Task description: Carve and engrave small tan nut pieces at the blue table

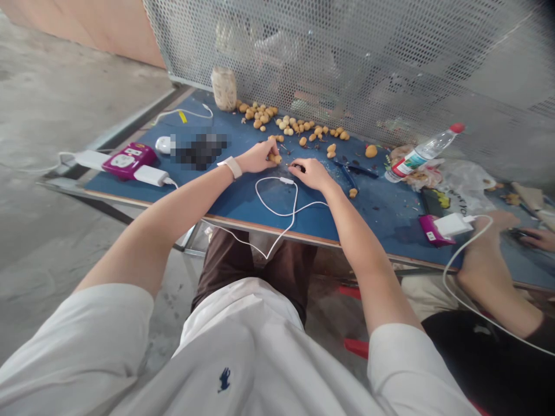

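Observation:
On the blue tabletop, my left hand point(263, 155) is closed around a small tan gourd point(274, 158), pinched between thumb and fingers. My right hand point(311, 174), just to its right, has its fingers curled around a small dark object point(299, 167) whose kind I cannot make out. The two hands are close together but apart. Behind them lies a loose group of small tan gourds point(260, 115), some paler than others. Pliers with dark blue handles point(347, 176) rest to the right of my right hand, near a single gourd point(352, 193).
A white cable point(277, 215) loops before my hands and over the table edge. Left are a purple power socket point(130, 160) and a cloudy jar point(224, 89). Right, a tilted bottle point(427, 153) rests on plastic bags. A co-worker's arm point(494, 271) is at far right. Perforated metal mesh point(347, 63) stands behind.

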